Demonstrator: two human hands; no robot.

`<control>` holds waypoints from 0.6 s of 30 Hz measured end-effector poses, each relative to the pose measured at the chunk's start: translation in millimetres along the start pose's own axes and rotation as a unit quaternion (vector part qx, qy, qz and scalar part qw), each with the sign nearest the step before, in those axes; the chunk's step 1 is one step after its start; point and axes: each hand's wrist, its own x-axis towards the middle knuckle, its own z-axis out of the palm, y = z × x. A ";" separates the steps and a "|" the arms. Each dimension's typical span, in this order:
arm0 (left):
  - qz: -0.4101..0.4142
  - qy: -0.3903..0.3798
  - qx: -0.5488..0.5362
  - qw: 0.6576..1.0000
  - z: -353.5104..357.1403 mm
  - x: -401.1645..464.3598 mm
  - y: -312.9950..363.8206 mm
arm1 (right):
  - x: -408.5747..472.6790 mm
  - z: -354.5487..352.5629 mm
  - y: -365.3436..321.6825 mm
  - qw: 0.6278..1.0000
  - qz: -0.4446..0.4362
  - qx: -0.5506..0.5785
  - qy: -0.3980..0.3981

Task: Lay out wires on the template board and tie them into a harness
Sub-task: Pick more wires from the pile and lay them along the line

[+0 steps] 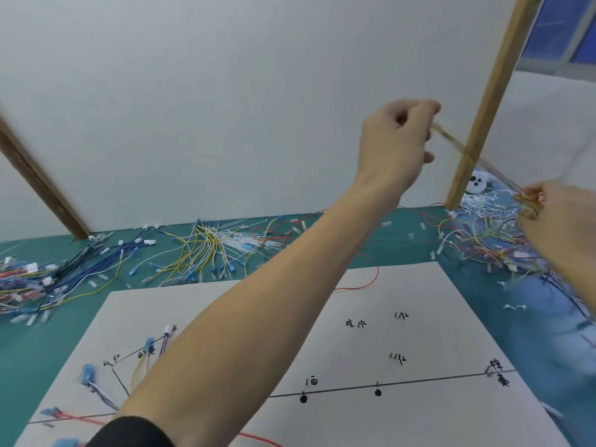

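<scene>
Two bare hands stretched a thin bundle of brownish wires (474, 153) taut in the air above the far right of the table. The left hand (398, 141) was raised, its fingers curled and pinching one end; the right hand (558, 217) gripped the other end, where the blurred wires bunched into loops, over a tangled pile of mixed wires (483, 233). Below lay the white template board (419, 424) with black drawn lines, a few blue-tipped wires (93, 380) already laid at its left side.
</scene>
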 end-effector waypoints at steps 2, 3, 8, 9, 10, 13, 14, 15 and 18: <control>-0.048 0.021 0.038 0.998 -21.6 -2.5 -22.7 | -13.1 -2.3 -3.2 1.000 -0.014 -0.005 -0.024; -0.079 0.023 0.085 0.993 -35.0 -2.4 -35.6 | -21.2 -2.9 -4.8 0.999 -0.028 -0.012 -0.043; -0.240 -0.006 0.199 0.950 -92.7 -9.5 -87.4 | -50.7 -5.9 -16.2 0.973 -0.056 0.057 -0.219; -0.242 -0.007 0.197 0.950 -98.1 -11.7 -91.1 | -53.6 -10.8 -17.2 0.958 -0.065 0.080 -0.267; -0.239 -0.002 0.189 0.953 -102.7 -12.8 -92.9 | -55.2 -18.3 -18.6 0.941 -0.070 0.104 -0.313; -0.221 0.026 0.168 0.960 -115.0 -11.2 -88.8 | -50.5 -42.5 -20.3 0.927 -0.078 0.170 -0.324; -0.216 0.031 0.164 0.962 -117.6 -10.9 -86.0 | -50.1 -47.7 -21.8 0.945 -0.091 0.171 -0.264; -0.208 0.033 0.162 0.964 -118.7 -11.3 -82.5 | -52.8 -49.0 -25.1 0.961 -0.102 0.163 -0.197; -0.183 0.018 0.145 0.972 -116.7 -16.9 -72.1 | -78.3 -33.9 -55.5 0.967 -0.155 0.160 -0.125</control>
